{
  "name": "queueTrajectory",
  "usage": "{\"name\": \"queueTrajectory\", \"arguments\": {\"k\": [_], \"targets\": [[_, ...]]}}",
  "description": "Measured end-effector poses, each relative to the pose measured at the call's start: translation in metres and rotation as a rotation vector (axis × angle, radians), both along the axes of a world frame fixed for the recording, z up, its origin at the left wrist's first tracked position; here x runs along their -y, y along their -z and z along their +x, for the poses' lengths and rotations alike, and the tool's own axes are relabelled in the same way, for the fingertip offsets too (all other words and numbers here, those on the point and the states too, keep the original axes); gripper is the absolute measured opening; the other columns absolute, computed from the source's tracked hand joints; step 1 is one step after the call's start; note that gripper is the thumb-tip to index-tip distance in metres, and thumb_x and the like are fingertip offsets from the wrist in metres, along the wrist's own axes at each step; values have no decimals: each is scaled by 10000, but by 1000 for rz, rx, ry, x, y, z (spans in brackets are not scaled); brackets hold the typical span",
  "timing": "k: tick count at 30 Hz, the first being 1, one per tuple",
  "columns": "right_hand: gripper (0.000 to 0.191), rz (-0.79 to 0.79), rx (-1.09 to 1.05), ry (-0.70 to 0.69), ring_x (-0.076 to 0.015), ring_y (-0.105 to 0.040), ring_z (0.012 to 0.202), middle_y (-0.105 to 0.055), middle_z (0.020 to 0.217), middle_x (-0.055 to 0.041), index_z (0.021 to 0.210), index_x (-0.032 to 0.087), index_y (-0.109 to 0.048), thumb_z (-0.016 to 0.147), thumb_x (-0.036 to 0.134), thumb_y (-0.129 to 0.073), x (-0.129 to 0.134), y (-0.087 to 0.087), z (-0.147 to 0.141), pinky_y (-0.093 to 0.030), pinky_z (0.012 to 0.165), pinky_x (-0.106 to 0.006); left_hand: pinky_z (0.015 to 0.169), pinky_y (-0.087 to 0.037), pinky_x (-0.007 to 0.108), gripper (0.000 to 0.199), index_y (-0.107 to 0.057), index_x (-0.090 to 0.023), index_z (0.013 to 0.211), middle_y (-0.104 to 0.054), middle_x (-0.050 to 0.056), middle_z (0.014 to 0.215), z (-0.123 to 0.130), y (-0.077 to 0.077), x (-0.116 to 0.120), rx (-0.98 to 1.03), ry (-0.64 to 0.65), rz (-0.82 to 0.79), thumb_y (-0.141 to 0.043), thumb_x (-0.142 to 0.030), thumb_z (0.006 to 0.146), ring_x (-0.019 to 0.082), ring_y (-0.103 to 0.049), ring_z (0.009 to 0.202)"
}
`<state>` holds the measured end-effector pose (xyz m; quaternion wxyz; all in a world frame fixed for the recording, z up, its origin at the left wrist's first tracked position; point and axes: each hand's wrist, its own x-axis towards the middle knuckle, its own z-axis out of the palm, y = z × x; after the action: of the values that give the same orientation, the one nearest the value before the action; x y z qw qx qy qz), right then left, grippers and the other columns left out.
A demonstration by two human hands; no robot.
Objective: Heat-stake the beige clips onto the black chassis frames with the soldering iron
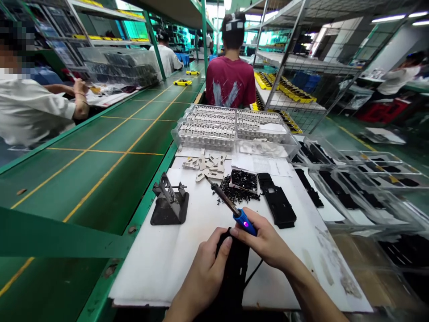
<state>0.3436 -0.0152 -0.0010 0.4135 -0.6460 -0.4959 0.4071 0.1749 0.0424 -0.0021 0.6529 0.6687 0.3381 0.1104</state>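
Observation:
My left hand (208,264) is closed on a black plastic car base plate (234,273), its thumb along the near end. In my right hand (268,237) is a soldering iron (244,221) with a blue handle and a lit purple light; its tip points up and to the left. The right fingers also touch the plate's upper end. Beyond the iron lies a heap of small black parts (244,185) around an open box. White-grey flat pieces (212,166) are piled just behind. A second black base plate (277,201) lies to the right.
A metal iron stand (169,201) is at the left of the white work board (140,273). Behind it are clear trays (208,129) of white parts. A green conveyor (117,134) with yellow toy cars (182,82) runs left. Black plates fill trays (338,188) at right; co-workers sit nearby.

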Motion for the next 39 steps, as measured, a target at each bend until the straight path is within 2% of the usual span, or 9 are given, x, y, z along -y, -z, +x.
{"name": "queueTrajectory", "arguments": {"k": [5, 11, 18, 22, 27, 29, 32, 35, 39], "targets": [[335, 21, -24, -18, -63, -403, 741, -453, 786, 23, 756, 149, -464, 867, 441, -587, -1, 0, -1, -321, 687, -199, 710, -390, 183, 394, -533, -235, 1108, -564, -63, 768, -2, 5, -1, -28, 7, 14, -360, -533, 916, 61, -513, 779], [295, 49, -174, -22, -59, -407, 722, -450, 782, 25, 773, 144, -504, 841, 402, -630, 0, 1, 5, -332, 676, -193, 726, -402, 180, 374, -532, -237, 1120, -626, -60, 929, 3, 4, -2, -36, 6, 17, -387, -515, 916, 49, -475, 708], [300, 53, -20, 6, -62, -405, 736, -461, 784, 26, 743, 149, -451, 870, 382, -590, 1, 3, 4, -316, 675, -193, 697, -387, 181, 386, -535, -227, 1099, -583, -53, 800, 7, 5, -3, -77, -14, 26, -386, -529, 911, 63, -498, 756], [289, -35, -114, -9, -61, -407, 730, -470, 786, 26, 795, 153, -495, 858, 417, -593, 1, 3, 7, -329, 669, -189, 681, -394, 175, 389, -553, -222, 1066, -577, -50, 780, 6, 5, -7, -80, -40, 13, -394, -537, 904, 63, -496, 748], [293, -95, -261, 30, -51, -371, 680, -440, 719, 30, 775, 136, -510, 817, 399, -634, -2, 4, 10, -298, 617, -184, 824, -482, 224, 463, -463, -263, 1250, -624, 23, 1123, 5, -7, -2, -162, -83, 45, -390, -547, 892, 104, -584, 906], [275, -123, -322, 82, -44, -351, 648, -413, 681, 36, 764, 131, -501, 804, 363, -644, -3, 6, 9, -278, 593, -183, 942, -511, 317, 529, -390, -297, 1343, -539, 63, 1329, 3, -9, 7, -213, -111, 171, -466, -509, 865, 167, -590, 1078], [281, -159, -392, 155, -35, -331, 615, -387, 655, 42, 763, 129, -496, 805, 369, -638, -3, 7, 4, -265, 563, -179, 1058, -489, 460, 713, -395, -373, 1390, -362, 30, 1519, -1, 0, 21, -290, -89, 435, -677, -397, 735, 278, -433, 1350], [337, -145, -409, 209, -38, -353, 631, -415, 684, 30, 776, 127, -504, 808, 436, -636, 0, 6, -3, -281, 554, -169, 1027, -515, 498, 841, -368, -390, 1431, -307, 22, 1556, -3, 13, 30, -269, -52, 535, -741, -414, 678, 339, -401, 1377], [420, -130, -474, 176, -20, -325, 558, -369, 647, 39, 830, 131, -508, 833, 546, -579, 6, -1, -7, -262, 492, -154, 1157, -417, 431, 766, -387, -368, 1429, -332, -1, 1543, -7, 11, 24, -193, -138, 566, -673, -290, 723, 267, -362, 1414]]}}
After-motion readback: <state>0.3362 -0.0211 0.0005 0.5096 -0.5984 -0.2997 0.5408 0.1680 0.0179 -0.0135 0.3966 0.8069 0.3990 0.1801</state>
